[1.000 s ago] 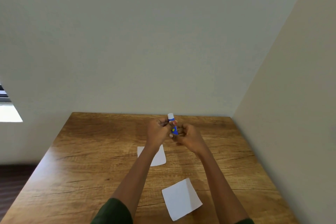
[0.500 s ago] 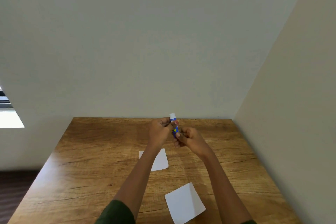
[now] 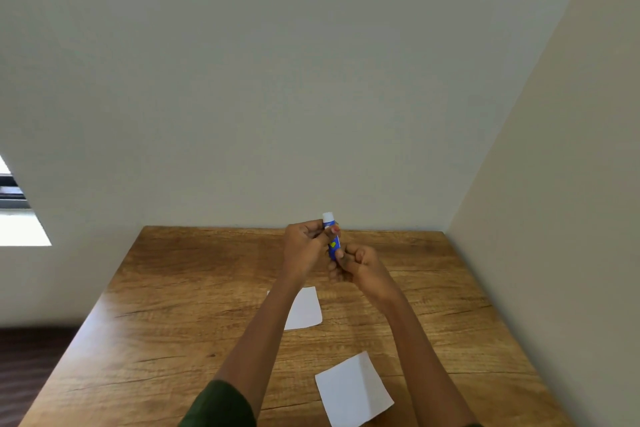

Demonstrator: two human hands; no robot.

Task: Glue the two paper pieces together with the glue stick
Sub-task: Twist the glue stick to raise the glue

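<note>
A blue glue stick with a white cap and a yellow mark stands nearly upright in the air above the far middle of the table. My left hand pinches its upper part just under the cap. My right hand grips its lower end. Two white paper pieces lie flat on the wooden table: one paper piece is partly hidden under my left forearm, the other paper piece lies nearer to me between my forearms.
The table stands in a corner, with a wall along its far edge and another wall along its right side. A bright window shows at the far left. Dark floor lies beyond the table's left edge.
Both hands with the glue stick have stayed close together; the right hand has shifted slightly lower on the stick. The view has tilted a little, so the table and papers sit lower in frame.
</note>
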